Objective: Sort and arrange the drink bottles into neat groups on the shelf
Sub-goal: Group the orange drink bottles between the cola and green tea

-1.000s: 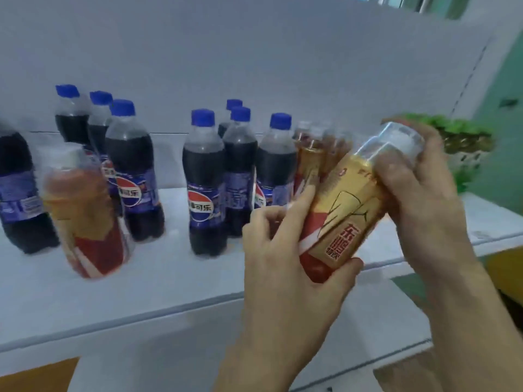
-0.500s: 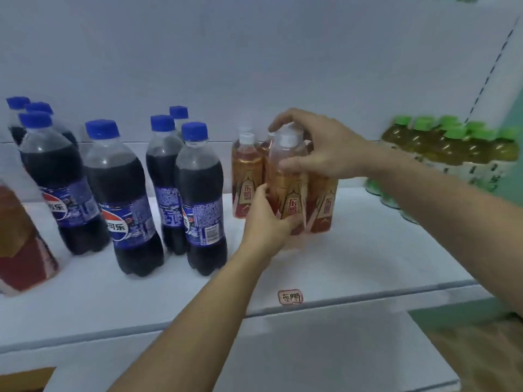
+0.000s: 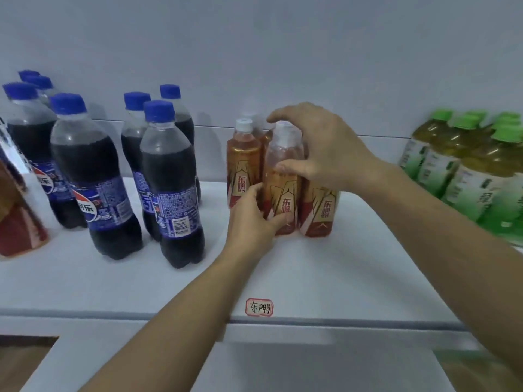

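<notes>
1. An amber bottle point(image 3: 283, 176) with a white cap is stood upright among matching bottles point(image 3: 244, 162) mid-shelf point(image 3: 353, 278).
2. Blue-capped cola bottles point(image 3: 172, 182) are grouped upright at left.
3. Green-capped tea bottles point(image 3: 464, 171) are clustered at right.

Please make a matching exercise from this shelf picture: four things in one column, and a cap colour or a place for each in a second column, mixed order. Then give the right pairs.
Things
1. cola bottles
2. tea bottles
3. orange bottle held by both hands
4. handwritten label

Descriptions
A. green caps
B. front edge of the shelf
C. blue caps
D. white cap

Pairs: 1-C, 2-A, 3-D, 4-B
</notes>
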Available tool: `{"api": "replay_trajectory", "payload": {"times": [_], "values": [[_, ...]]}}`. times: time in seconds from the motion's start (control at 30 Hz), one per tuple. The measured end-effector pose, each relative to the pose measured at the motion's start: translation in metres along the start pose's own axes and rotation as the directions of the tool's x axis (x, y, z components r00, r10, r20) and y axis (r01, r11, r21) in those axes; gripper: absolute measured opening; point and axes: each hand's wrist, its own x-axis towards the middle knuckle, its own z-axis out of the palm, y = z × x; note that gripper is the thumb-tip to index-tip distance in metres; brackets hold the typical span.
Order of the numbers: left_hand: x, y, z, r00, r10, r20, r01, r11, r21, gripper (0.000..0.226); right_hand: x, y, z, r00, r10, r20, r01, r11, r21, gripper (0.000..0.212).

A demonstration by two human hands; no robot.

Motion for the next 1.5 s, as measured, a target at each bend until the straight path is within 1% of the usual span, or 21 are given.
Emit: {"api": "replay_trajectory", "payload": {"times": [0.07, 0.13, 0.2, 0.27, 0.4, 0.47, 0.6, 0.67, 0.73, 0.83, 0.9, 1.0, 1.03, 1.07, 1.13, 1.17, 1.23, 1.27, 1.37, 1.43, 1.5], "values": [[0.002, -0.004, 0.002, 0.999, 0.039, -0.005, -0.039, 0.998, 0.044, 0.074, -0.009, 0.002, 0.007, 0.995, -0.008, -0.099, 0.006, 1.0, -0.013, 0.065], [0.005, -0.01, 0.003, 0.995, 0.1, -0.001, -0.099, 0.987, 0.124, 0.07, -0.02, 0.002, 0.014, 0.963, -0.007, -0.271, 0.005, 1.0, -0.008, 0.052], [0.01, -0.016, 0.004, 0.992, 0.125, 0.026, -0.128, 0.972, 0.196, 0.071, -0.034, 0.0, 0.02, 0.866, -0.004, -0.501, 0.012, 1.0, 0.012, 0.03], [0.015, -0.021, 0.004, 0.989, 0.137, 0.059, -0.147, 0.961, 0.233, 0.075, -0.05, -0.006, 0.026, 0.781, 0.033, -0.624, 0.007, 0.998, 0.062, 0.016], [0.013, -0.022, 0.0, 0.987, 0.097, 0.126, -0.129, 0.951, 0.279, 0.088, -0.073, -0.035, 0.029, 0.81, 0.174, -0.56, -0.049, 0.972, 0.231, 0.022], [0.001, -0.021, -0.011, 0.985, 0.083, 0.149, -0.14, 0.894, 0.426, 0.087, -0.08, -0.059, 0.027, 0.845, 0.203, -0.494, -0.052, 0.952, 0.303, 0.026], [-0.042, -0.012, -0.057, 0.937, 0.012, 0.35, -0.244, 0.74, 0.627, 0.063, -0.08, -0.106, 0.025, 0.904, 0.191, -0.382, -0.019, 0.911, 0.411, 0.033], [-0.067, -0.007, -0.091, 0.9, -0.008, 0.436, -0.294, 0.726, 0.622, 0.053, -0.076, -0.129, 0.028, 0.92, 0.166, -0.356, 0.01, 0.896, 0.444, 0.035], [-0.089, 0.0, -0.131, 0.896, -0.037, 0.444, -0.272, 0.743, 0.612, 0.038, -0.069, -0.153, 0.035, 0.932, 0.138, -0.336, 0.046, 0.873, 0.486, 0.036], [-0.107, 0.002, -0.193, 0.926, -0.079, 0.368, -0.179, 0.768, 0.614, 0.022, -0.052, -0.192, 0.051, 0.946, 0.097, -0.308, 0.106, 0.807, 0.581, 0.035], [-0.109, -0.004, -0.234, 0.964, -0.085, 0.251, -0.1, 0.76, 0.643, 0.019, -0.034, -0.222, 0.067, 0.96, 0.093, -0.265, 0.102, 0.763, 0.638, 0.035], [-0.103, -0.022, -0.292, 0.99, -0.005, -0.139, 0.093, 0.768, 0.634, 0.021, -0.006, -0.266, 0.092, 0.977, 0.083, -0.194, 0.077, 0.716, 0.694, 0.036], [-0.099, -0.03, -0.308, 0.947, 0.057, -0.316, 0.146, 0.801, 0.58, 0.024, 0.004, -0.28, 0.1, 0.981, 0.087, -0.171, 0.063, 0.698, 0.713, 0.035], [-0.096, -0.037, -0.322, 0.866, 0.121, -0.485, 0.166, 0.845, 0.508, 0.026, 0.014, -0.292, 0.108, 0.984, 0.097, -0.146, 0.04, 0.684, 0.728, 0.034], [-0.086, -0.051, -0.343, 0.72, 0.167, -0.674, 0.154, 0.908, 0.389, 0.042, 0.038, -0.312, 0.125, 0.986, 0.137, -0.097, -0.024, 0.683, 0.73, 0.033], [-0.078, -0.061, -0.351, 0.729, 0.127, -0.672, 0.153, 0.927, 0.341, 0.062, 0.051, -0.322, 0.134, 0.983, 0.162, -0.086, -0.05, 0.688, 0.724, 0.034], [-0.062, -0.076, -0.361, 0.846, 0.018, -0.533, 0.129, 0.963, 0.238, 0.098, 0.077, -0.341, 0.152, 0.973, 0.205, -0.101, -0.077, 0.708, 0.702, 0.039], [-0.055, -0.082, -0.363, 0.894, -0.036, -0.446, 0.135, 0.972, 0.193, 0.106, 0.09, -0.35, 0.159, 0.967, 0.225, -0.117, -0.088, 0.73, 0.678, 0.044], [-0.039, -0.099, -0.368, 0.938, -0.082, -0.338, 0.183, 0.943, 0.277, 0.097, 0.121, -0.366, 0.176, 0.944, 0.28, -0.176, -0.131, 0.804, 0.58, 0.059], [-0.038, -0.105, -0.366, 0.932, -0.038, -0.361, 0.179, 0.913, 0.366, 0.08, 0.132, -0.371, 0.183, 0.935, 0.3, -0.19, -0.147, 0.814, 0.563, 0.062], [-0.042, -0.105, -0.362, 0.909, 0.02, -0.417, 0.151, 0.916, 0.372, 0.078, 0.134, -0.373, 0.189, 0.925, 0.313, -0.217, -0.154, 0.828, 0.54, 0.063]]}}
